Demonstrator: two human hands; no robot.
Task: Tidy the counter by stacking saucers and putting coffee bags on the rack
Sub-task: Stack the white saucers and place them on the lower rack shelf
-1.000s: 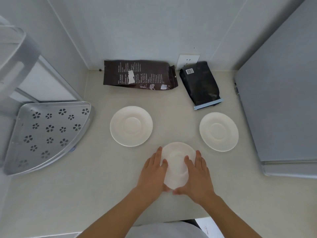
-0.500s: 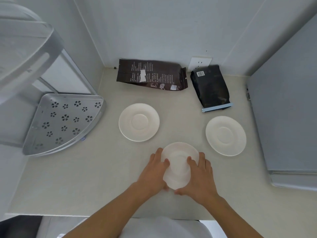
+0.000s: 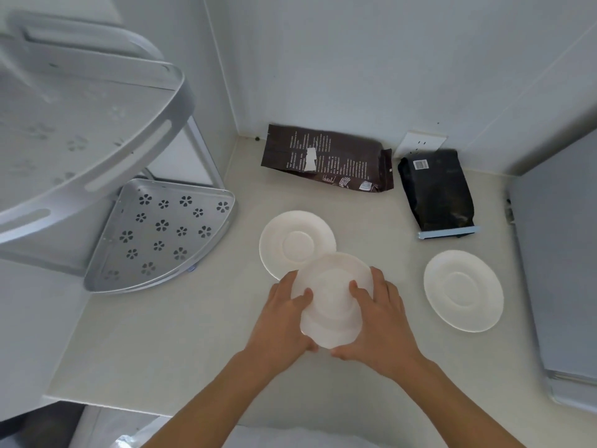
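The held saucer [image 3: 332, 297] has moved up-left to overlap the left saucer [image 3: 292, 242]; my left hand [image 3: 284, 321] and right hand [image 3: 381, 321] clasp its rim, apparently lifted; stacking imminent; bags untouched.

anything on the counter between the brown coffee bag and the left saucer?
Nothing: in the head view, bare counter separates the brown coffee bag from the left saucer.

Rack [image 3: 161, 234] stands left on counter [image 3: 168, 334]. Two coffee bags [image 3: 326, 161] lie at back wall. Saucers [image 3: 463, 291] lie in front of them.
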